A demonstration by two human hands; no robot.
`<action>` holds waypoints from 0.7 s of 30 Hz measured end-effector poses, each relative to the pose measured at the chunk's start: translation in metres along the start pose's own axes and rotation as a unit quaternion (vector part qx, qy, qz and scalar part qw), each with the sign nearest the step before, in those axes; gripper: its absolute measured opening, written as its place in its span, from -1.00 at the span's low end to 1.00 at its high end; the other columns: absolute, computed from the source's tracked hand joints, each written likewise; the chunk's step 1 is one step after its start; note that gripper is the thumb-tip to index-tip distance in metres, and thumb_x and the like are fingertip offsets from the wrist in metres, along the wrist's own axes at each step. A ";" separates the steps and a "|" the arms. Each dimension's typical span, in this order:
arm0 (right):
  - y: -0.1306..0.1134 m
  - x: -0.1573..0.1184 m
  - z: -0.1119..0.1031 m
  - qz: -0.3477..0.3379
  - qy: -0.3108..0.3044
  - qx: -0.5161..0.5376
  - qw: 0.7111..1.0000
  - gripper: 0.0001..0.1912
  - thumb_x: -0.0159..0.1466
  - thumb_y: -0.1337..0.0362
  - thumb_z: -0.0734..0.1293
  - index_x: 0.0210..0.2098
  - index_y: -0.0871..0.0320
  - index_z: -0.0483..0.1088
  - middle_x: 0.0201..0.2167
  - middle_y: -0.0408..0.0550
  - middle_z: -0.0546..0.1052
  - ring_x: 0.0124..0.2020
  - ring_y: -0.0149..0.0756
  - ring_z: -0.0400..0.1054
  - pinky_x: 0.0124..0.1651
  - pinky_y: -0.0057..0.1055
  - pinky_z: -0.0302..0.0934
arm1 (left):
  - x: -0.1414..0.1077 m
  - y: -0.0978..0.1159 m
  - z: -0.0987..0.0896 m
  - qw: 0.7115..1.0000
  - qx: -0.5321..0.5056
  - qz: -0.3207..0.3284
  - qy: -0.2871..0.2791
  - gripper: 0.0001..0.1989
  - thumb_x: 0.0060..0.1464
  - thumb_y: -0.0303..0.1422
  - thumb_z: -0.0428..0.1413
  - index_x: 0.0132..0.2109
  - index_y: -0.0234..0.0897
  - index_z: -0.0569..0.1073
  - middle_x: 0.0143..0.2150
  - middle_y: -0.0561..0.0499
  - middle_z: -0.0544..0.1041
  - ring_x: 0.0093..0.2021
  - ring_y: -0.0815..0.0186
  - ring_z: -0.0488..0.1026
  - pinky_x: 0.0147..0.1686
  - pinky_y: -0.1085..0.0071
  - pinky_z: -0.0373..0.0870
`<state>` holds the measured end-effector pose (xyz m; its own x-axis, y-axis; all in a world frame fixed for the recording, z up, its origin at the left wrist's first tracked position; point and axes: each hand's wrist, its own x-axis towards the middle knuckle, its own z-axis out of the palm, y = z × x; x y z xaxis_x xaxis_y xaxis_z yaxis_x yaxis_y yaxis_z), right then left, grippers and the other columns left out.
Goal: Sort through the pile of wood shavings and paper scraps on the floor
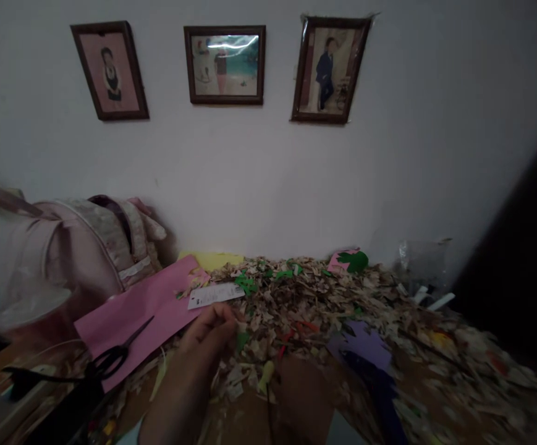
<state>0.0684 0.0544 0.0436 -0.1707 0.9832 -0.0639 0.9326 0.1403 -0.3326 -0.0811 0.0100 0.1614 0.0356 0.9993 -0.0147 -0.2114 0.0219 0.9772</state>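
Observation:
My left hand (pixel 207 337) reaches in from the lower left with its fingers curled, touching the edge of a heap of torn paper scraps (pixel 305 309). A small green scrap (pixel 243 340) sits at its fingertips, but I cannot tell if it is held. Just above lies a white printed slip (pixel 215 295). A pink paper sheet (pixel 133 312) runs beside the hand, with black-handled scissors (pixel 115 355) on it. My right hand (pixel 303 398) seems to be the dim, blurred shape at the bottom, next to a yellow-green scrap (pixel 266 376).
A quilted pink bag (pixel 92 241) rests at the left against a white wall. Purple paper (pixel 363 346) lies on the heap, and yellow paper (pixel 210 259) behind it. A clear plastic bag (pixel 423 262) stands at the back right. Several framed pictures hang above.

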 end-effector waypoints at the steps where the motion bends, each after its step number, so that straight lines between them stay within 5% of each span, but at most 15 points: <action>1: 0.001 0.000 -0.002 -0.001 0.000 0.003 1.000 -0.74 0.07 0.33 0.18 -0.37 0.18 0.49 -0.37 0.14 0.58 -0.31 -0.06 0.46 -0.39 -0.33 0.13 | 0.000 0.002 -0.002 1.000 -0.003 0.008 0.003 -0.85 0.04 -0.33 0.00 -0.46 -0.19 0.22 -0.53 0.19 0.12 -0.49 0.40 0.02 -0.50 0.47 0.05; 10: 0.010 0.009 0.014 -0.024 0.018 0.030 0.999 -0.67 0.05 0.19 0.27 -0.18 0.12 0.39 -0.27 0.06 0.56 -0.22 -0.07 0.43 -0.29 -0.32 0.17 | 0.003 0.004 -0.007 0.998 -0.026 0.045 -0.019 -0.86 0.05 -0.36 -0.01 -0.47 -0.18 0.25 -0.49 0.17 0.16 -0.47 0.40 0.03 -0.49 0.53 0.09; 15: 0.012 0.007 0.000 -0.032 0.018 0.011 0.999 -0.60 0.10 0.31 0.15 -0.08 0.13 0.38 -0.23 0.11 0.56 -0.17 -0.07 0.43 -0.22 -0.29 0.20 | 0.002 0.004 -0.009 0.998 -0.029 0.050 -0.012 -0.86 0.03 -0.34 0.01 -0.47 -0.17 0.26 -0.48 0.16 0.17 -0.46 0.39 0.03 -0.48 0.53 0.11; 21: 0.020 0.000 -0.024 0.022 -0.015 -0.055 0.998 -0.74 0.02 0.41 0.18 -0.43 0.26 0.50 -0.40 0.21 0.57 -0.31 0.02 0.47 -0.40 -0.30 0.19 | 0.002 0.005 -0.007 0.999 -0.026 0.030 0.002 -0.87 -0.01 -0.34 0.03 -0.48 -0.16 0.25 -0.53 0.15 0.12 -0.47 0.37 0.01 -0.50 0.52 0.09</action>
<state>0.0950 0.0598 0.0600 -0.1361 0.9852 -0.1042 0.9686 0.1103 -0.2227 -0.0892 0.0125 0.1648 0.0177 0.9989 0.0427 -0.2639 -0.0366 0.9639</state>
